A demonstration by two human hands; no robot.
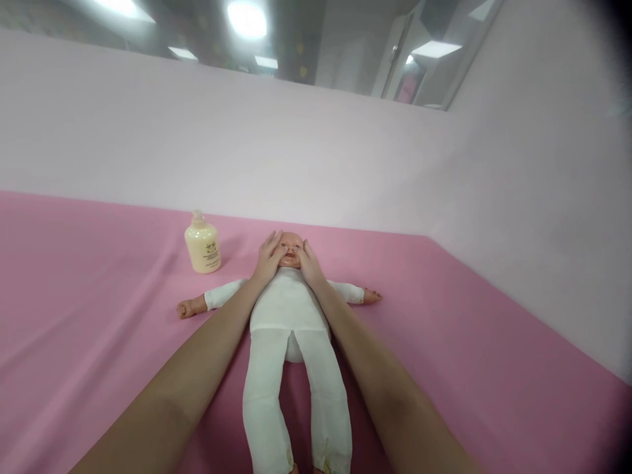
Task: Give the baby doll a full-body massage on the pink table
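A baby doll (289, 303) with a white cloth body lies on its back, its arms spread out to both sides. My left hand (269, 258) rests against one side of the doll's head, fingers stretched along it and thumb on the cheek beside the nose. On the opposite side my right hand (310, 264) lies in the same way, its thumb near the other cheek. Between them the doll's forehead, nose and mouth show. Both hands are open and touch the head without wrapping round it. My forearms pass along either side of the doll's body.
A pink sheet (99, 296) with some creases covers the surface under the doll. To the left of the doll's head stands a pale yellow pump bottle (203, 245). Behind is a white wall (222, 145) with a mirror or window (296, 39) above; another wall closes the right side.
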